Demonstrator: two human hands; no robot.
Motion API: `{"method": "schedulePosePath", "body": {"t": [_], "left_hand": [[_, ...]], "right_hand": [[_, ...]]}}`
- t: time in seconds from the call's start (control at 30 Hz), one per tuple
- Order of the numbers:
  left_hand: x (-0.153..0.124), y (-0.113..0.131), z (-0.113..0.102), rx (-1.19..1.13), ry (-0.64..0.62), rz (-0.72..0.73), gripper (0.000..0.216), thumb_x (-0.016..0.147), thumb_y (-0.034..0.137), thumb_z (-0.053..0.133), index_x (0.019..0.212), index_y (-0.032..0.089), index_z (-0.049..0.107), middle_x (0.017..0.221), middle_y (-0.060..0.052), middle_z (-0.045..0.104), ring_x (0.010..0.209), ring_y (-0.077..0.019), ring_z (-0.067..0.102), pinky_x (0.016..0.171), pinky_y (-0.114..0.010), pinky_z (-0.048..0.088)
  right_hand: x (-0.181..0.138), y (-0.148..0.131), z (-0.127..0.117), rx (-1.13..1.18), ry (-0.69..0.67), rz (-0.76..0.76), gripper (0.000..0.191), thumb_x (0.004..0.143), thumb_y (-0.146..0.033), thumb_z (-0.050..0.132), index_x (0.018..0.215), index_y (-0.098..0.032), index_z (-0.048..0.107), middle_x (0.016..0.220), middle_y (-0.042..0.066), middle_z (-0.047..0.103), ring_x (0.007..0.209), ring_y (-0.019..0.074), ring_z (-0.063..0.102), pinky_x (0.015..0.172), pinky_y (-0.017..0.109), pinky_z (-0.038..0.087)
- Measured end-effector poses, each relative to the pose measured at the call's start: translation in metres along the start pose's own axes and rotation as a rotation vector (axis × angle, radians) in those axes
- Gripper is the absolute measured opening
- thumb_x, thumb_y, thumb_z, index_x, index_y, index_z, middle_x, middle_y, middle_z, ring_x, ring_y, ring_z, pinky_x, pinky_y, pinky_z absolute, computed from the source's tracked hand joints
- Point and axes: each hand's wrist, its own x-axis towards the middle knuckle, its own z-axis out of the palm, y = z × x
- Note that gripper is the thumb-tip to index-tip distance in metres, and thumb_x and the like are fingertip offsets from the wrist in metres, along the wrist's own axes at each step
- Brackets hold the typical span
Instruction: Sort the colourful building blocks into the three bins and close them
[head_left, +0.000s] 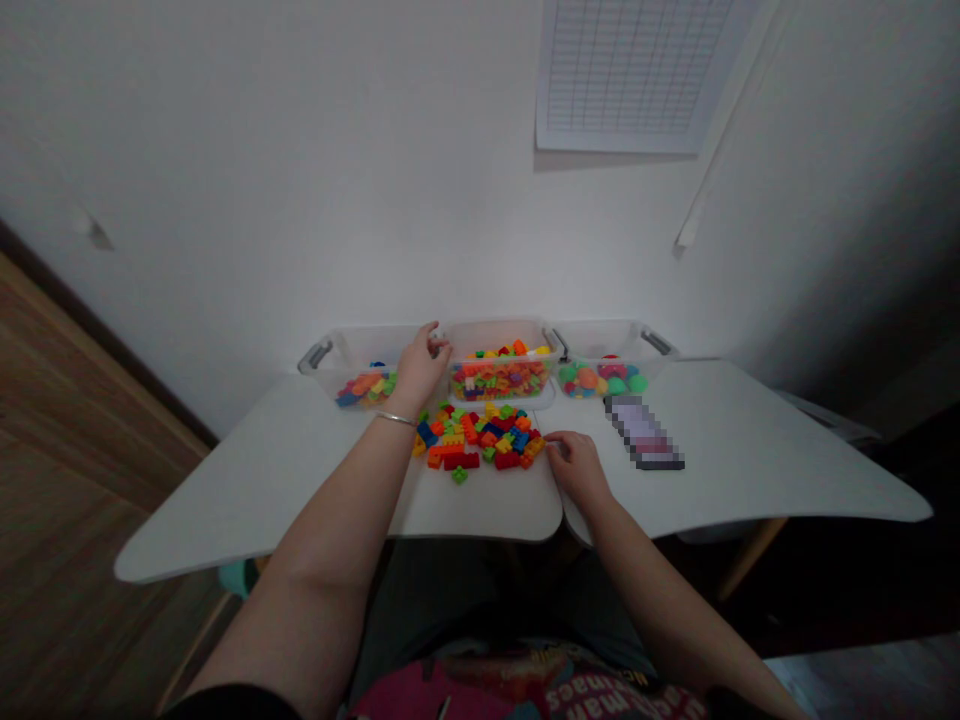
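My left hand is raised over the inner edges of the left and middle bins, fingers apart, with nothing visible in them. A silvery bangle is on that wrist. On the table, a pile of coloured toy building bricks lies in front of the middle bin. At the pile's right edge my right hand rests low, its fingers curled, fingertips against an orange-yellow toy brick. The left clear bin holds some coloured bricks; the middle clear bin holds many small, mostly orange pieces, partly hidden by its wall.
A right clear bin holds round green, orange and red pieces. A pixelated phone-like object lies on the right part of the white table. Behind the bins stands a white wall with a printed grid sheet.
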Motion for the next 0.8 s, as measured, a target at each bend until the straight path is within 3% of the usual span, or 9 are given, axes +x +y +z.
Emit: {"method": "schedulePosePath", "body": {"t": [0.17,0.23,0.4,0.53,0.8], "left_hand": [[-0.028,-0.009,-0.018,0.039,0.131,0.080,0.038,0.081,0.028,0.058,0.118,0.017,0.062,0.109,-0.009,0.069,0.095,-0.0211,0.063,0.091,-0.035,0.049],[-0.043,-0.013,-0.022,0.052,0.130,0.085,0.032,0.083,0.029,0.056,0.112,0.017,0.064,0.107,-0.009,0.070,0.094,-0.0207,0.063,0.089,-0.035,0.049],[-0.075,-0.025,-0.024,0.305,-0.138,0.170,0.030,0.083,0.030,0.059,0.109,0.019,0.068,0.107,-0.011,0.071,0.101,-0.0255,0.063,0.094,-0.039,0.047],[-0.089,-0.028,-0.022,0.551,-0.349,0.128,0.034,0.078,0.029,0.065,0.111,0.021,0.070,0.107,-0.013,0.070,0.103,-0.0287,0.063,0.092,-0.038,0.047],[-0.095,-0.032,-0.016,0.667,-0.416,0.107,0.033,0.080,0.032,0.061,0.110,0.025,0.072,0.097,-0.013,0.073,0.097,-0.0306,0.065,0.082,-0.038,0.048]], "right_hand": [[0.000,-0.001,0.001,-0.010,0.003,0.001,0.025,0.081,-0.025,0.052,0.093,-0.018,0.073,0.098,0.009,0.072,0.098,0.0231,0.061,0.094,0.038,0.043],[0.000,-0.001,0.001,-0.017,0.005,0.001,0.025,0.081,-0.025,0.052,0.093,-0.018,0.073,0.097,0.009,0.072,0.097,0.0230,0.061,0.093,0.038,0.044],[0.000,0.002,0.002,-0.036,0.002,-0.005,0.026,0.081,-0.026,0.052,0.095,-0.018,0.073,0.098,0.008,0.072,0.098,0.0232,0.060,0.094,0.038,0.043],[0.000,0.003,0.003,-0.043,-0.007,0.006,0.027,0.081,-0.026,0.052,0.096,-0.018,0.072,0.097,0.008,0.072,0.099,0.0233,0.060,0.094,0.038,0.043],[-0.001,0.001,0.002,-0.042,-0.005,-0.008,0.026,0.082,-0.026,0.052,0.096,-0.017,0.073,0.096,0.008,0.072,0.096,0.0230,0.060,0.092,0.037,0.044]]}}
